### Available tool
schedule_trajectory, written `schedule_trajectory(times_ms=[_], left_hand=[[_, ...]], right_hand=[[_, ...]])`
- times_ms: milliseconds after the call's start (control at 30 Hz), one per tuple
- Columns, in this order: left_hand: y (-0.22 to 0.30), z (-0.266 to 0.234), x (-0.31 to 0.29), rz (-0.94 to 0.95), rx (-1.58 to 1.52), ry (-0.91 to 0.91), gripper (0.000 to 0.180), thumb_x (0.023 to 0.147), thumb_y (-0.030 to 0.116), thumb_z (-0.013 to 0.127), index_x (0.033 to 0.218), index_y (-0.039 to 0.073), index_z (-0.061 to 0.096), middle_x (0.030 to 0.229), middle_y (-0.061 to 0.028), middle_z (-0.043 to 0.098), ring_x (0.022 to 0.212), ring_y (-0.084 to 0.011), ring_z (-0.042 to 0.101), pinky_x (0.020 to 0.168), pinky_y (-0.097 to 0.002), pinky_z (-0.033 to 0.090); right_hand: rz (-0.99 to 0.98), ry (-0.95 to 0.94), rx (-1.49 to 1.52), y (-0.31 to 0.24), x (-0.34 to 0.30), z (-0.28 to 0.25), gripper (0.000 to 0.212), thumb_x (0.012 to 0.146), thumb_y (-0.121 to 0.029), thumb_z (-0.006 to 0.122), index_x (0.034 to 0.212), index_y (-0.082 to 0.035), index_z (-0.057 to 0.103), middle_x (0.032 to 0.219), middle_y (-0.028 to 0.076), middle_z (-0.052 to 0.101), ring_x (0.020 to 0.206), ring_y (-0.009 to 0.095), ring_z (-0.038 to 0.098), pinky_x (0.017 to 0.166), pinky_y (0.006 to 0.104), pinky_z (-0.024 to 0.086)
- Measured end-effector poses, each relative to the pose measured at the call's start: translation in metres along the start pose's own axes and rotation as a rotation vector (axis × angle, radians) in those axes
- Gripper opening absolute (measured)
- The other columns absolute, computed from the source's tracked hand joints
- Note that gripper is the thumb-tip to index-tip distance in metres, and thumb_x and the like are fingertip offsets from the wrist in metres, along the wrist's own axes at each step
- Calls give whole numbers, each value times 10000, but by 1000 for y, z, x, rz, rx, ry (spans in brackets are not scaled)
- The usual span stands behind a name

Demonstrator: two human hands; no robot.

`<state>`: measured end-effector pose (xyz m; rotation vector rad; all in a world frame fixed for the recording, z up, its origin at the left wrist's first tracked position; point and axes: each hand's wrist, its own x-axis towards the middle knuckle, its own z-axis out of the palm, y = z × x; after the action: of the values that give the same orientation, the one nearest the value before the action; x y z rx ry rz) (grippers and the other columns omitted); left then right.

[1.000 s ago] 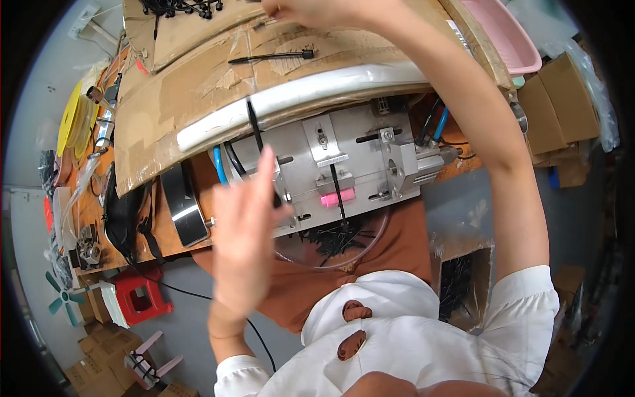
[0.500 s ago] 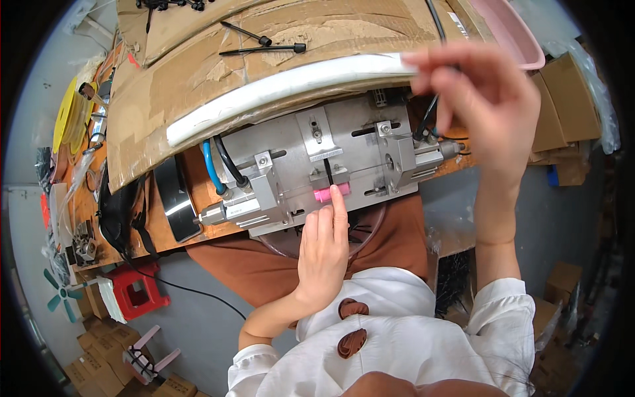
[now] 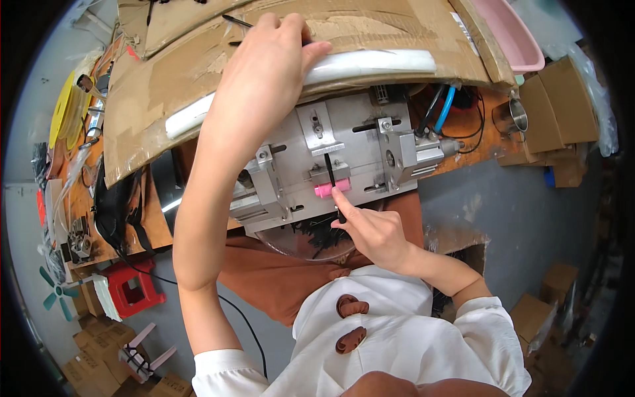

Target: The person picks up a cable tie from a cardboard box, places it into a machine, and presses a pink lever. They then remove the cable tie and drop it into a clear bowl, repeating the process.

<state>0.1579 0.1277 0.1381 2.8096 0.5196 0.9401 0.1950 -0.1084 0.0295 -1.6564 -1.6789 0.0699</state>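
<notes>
My left hand (image 3: pixel 274 56) reaches across onto the cardboard, its fingers curled around a thin black rod with a thicker head (image 3: pixel 306 42); its grip is partly hidden by the hand. A second black rod (image 3: pixel 237 21) lies just beyond. At the metal fixture (image 3: pixel 301 159), my right hand (image 3: pixel 377 235) points its index finger onto a black rod (image 3: pixel 329 171) that runs over a pink block (image 3: pixel 324 190). A dark end of the rod shows between that hand's index finger and thumb.
A long white padded strip (image 3: pixel 377 62) edges the cardboard (image 3: pixel 370 30). Metal cylinder units (image 3: pixel 420 155) flank the fixture, with a blue hose (image 3: pixel 445 109) at the right. A clear bowl of black pieces (image 3: pixel 321 235) sits below. A steel cup (image 3: pixel 518 114) stands on the bench.
My left hand has left the pink block and reached up to the black rods on the cardboard. My right hand has come down from above the strip to the pink block.
</notes>
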Motion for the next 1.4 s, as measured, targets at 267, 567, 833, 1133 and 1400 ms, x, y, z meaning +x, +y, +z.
schedule_trajectory(times_ms=[267, 567, 833, 1133, 1400], left_hand=[[26, -38, -52, -167, -165, 46, 144, 816, 74, 650, 917, 7, 574, 860, -124, 536, 784, -287, 524, 706, -364, 435], [102, -10, -169, -254, -132, -9, 678, 700, -78, 686, 1339, -59, 460, 931, -109, 561, 774, -227, 500, 706, -328, 461], [122, 36, -177, -211, 125, -196, 677, 683, -77, 566, 1341, -108, 411, 900, -90, 480, 797, -203, 490, 730, -279, 464], [123, 32, -177, -308, 21, -271, 711, 767, -33, 659, 1406, -42, 347, 971, -129, 505, 863, -275, 490, 753, -376, 442], [124, 9, -198, -420, -62, -164, 708, 739, -61, 686, 1386, -19, 400, 1069, -138, 550, 923, -283, 499, 765, -357, 456]], right_hand=[[-119, -38, -98, -7, 43, -56, 534, 700, -109, 779, 1193, -4, 604, 694, 54, 578, 548, 175, 566, 479, 299, 453], [-201, -115, -282, 57, 276, -24, 153, 837, -86, 532, 843, 49, 605, 931, 264, 638, 855, 414, 624, 785, 439, 500], [160, -75, 408, 8, 205, -128, 248, 900, -169, 615, 1043, 30, 645, 824, 79, 673, 661, 93, 590, 561, 223, 487], [59, 294, 246, 9, 70, -88, 312, 749, 50, 702, 1050, -18, 658, 936, 96, 681, 710, 133, 657, 576, 220, 504], [15, 52, -24, -4, -5, -16, 601, 705, -43, 757, 1263, 39, 549, 631, 55, 573, 492, 158, 532, 454, 299, 422]])
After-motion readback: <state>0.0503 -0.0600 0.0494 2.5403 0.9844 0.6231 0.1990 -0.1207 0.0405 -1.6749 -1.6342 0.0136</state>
